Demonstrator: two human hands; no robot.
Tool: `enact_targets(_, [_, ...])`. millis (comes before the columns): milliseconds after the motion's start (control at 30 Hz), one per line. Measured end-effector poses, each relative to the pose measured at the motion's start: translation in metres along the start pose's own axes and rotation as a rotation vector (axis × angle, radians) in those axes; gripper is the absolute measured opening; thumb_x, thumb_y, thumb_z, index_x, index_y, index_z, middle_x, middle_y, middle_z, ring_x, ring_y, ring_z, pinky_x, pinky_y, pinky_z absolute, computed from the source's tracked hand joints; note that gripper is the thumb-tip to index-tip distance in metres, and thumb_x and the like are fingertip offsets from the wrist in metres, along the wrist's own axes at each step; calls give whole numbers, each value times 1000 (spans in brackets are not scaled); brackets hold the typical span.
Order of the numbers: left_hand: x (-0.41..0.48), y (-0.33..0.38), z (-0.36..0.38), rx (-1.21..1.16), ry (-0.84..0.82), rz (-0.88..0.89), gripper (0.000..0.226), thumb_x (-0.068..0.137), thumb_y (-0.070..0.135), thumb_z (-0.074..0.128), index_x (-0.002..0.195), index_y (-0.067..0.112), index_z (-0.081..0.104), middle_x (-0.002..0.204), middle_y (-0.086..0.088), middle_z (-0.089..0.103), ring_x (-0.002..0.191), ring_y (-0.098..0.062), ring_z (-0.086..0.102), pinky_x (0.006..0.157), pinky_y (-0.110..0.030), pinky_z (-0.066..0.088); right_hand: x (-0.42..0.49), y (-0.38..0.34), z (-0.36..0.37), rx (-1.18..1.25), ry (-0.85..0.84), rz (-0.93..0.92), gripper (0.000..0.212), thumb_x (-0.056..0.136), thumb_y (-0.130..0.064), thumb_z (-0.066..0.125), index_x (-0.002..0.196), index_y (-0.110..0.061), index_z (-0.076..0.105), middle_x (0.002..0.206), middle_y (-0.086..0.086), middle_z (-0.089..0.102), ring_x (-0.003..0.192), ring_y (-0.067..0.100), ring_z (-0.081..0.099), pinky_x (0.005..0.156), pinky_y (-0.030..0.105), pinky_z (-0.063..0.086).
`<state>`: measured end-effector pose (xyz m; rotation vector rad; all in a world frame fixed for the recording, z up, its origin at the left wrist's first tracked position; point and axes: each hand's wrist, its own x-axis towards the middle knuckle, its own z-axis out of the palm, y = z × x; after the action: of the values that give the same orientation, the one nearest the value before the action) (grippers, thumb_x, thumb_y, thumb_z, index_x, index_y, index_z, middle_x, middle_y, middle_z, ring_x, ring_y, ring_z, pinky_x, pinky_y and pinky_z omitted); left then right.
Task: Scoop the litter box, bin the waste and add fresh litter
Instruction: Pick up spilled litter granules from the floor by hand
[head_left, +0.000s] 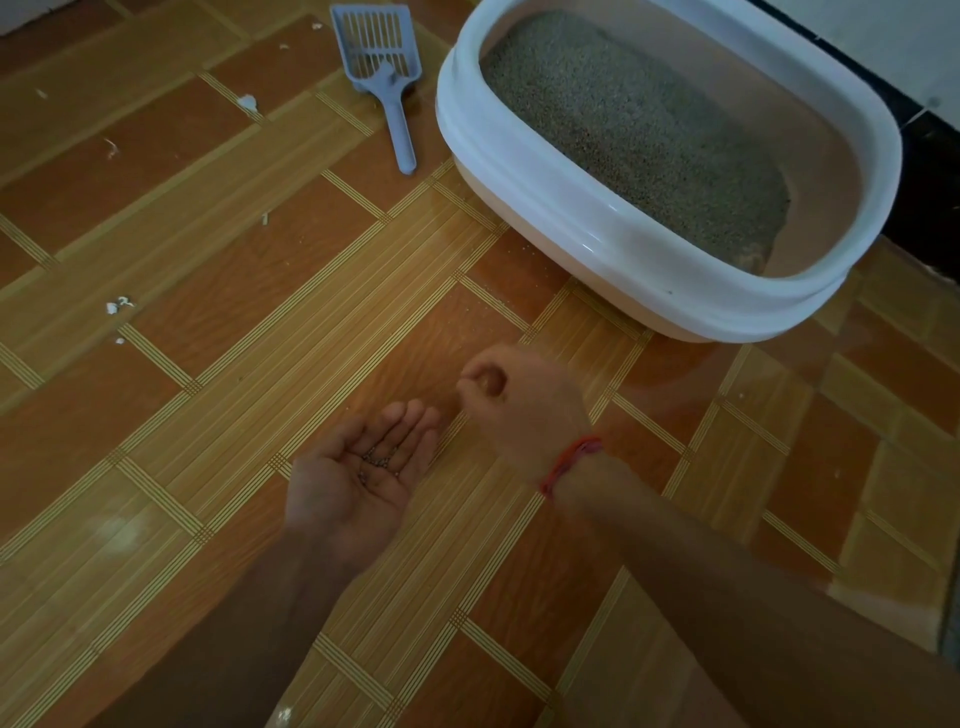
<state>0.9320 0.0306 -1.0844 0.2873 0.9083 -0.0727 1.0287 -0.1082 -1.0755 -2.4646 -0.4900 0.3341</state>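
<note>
Grey-brown litter, white-rimmed box, blue scoop

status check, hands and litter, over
Left hand open, palm up, litter grains in it. Right hand curled beside it, contents unseen. Litter box filled, scoop on floor beside it. White scraps on floor, far left.

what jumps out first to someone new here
The big white-rimmed litter box, filled with grey litter, sits at upper right, a blue scoop lying on the floor to its left. Lower centre, the left hand lies palm-up with a few litter grains on it, the right hand bunched beside it.
</note>
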Motion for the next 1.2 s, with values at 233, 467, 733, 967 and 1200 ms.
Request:
enact_targets(233, [3,0,-1,10,2,8,44,103,19,44,82,-5,74,103,-20,75,102,-34,73,88,-49,57,42,49,-11,-97,63,198,11,95,-28,55,98,-26,65,86,-14,58,82,5,55,73,22,46])
enact_targets(467, [4,2,-3,4,1,2,45,103,18,44,80,-5,75,104,-21,75,102,-34,73,88,-50,57,50,54,-5,-107,93,216,4,93,-31,58,89,-31,60,74,-19,52,73,1,51,59,15,36])
enact_targets(733, [6,2,-4,2,-6,2,48,103,19,43,77,-5,77,104,-21,75,101,-34,73,88,-49,57,57,53,-3,-167,109,239,14,96,-27,52,88,-26,64,82,-12,62,77,9,57,58,23,41])
enact_targets(967, [6,2,-2,0,9,5,50,103,19,43,76,-5,77,102,-21,75,98,-34,74,86,-50,57,54,42,-7,-152,49,209,14,97,-27,49,89,-26,60,81,-10,59,78,10,58,64,27,49])
enact_targets(1200, [7,2,0,-2,12,10,42,102,18,44,85,-6,74,104,-22,74,98,-34,74,87,-50,57,17,-11,-2,27,-44,29,12,95,-32,52,86,-28,59,76,-13,56,71,3,53,63,22,45])
